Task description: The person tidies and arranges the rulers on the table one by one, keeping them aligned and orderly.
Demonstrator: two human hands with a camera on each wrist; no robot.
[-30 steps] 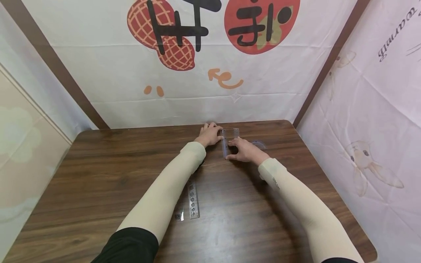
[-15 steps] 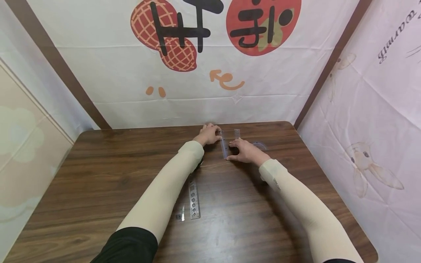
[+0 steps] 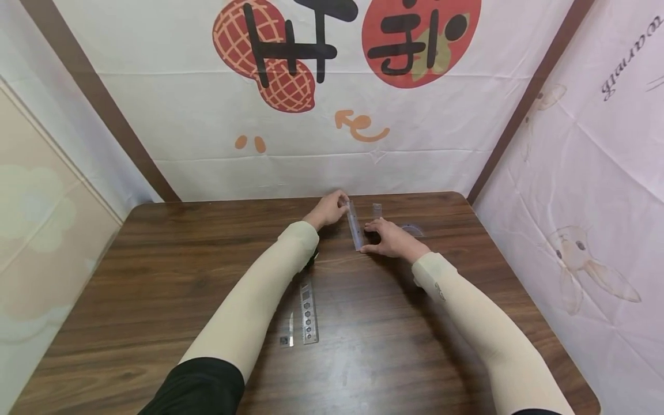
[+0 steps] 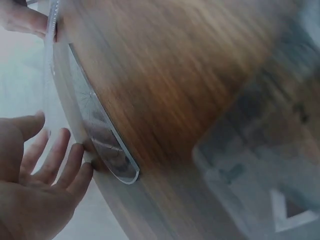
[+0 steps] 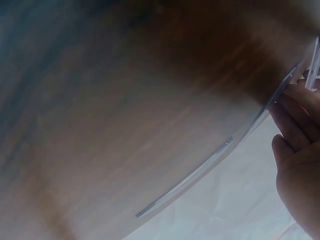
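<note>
Two bare hands hold one transparent ruler (image 3: 355,227), which points away from the person, its far end leaning a little left. I see the left hand (image 3: 329,210) pinching the ruler's far end between thumb and finger. The right hand (image 3: 392,238) grips the ruler's near end, its thumb at the corner and its fingers bent along the right side. Whether the ruler touches the wood I cannot tell.

Just beyond the ruler is the back edge of the brown tabletop (image 3: 207,265), and a printed white cloth (image 3: 207,144) hangs close behind, so room is short on that side. To the ruler's left, plain wood spreads wide before the side edge. To its right, I find a short clear strip (image 3: 377,210) near the back edge, then a protractor (image 3: 412,230) farther out; the right-hand edge is well apart from the ruler.

On the ruler's near side, a little left and well apart, a stencil ruler (image 3: 309,314) with a row of cut-outs lies flat. A small transparent piece (image 3: 285,340), too small for me to make out, sits nearer still and farther left of the ruler.
</note>
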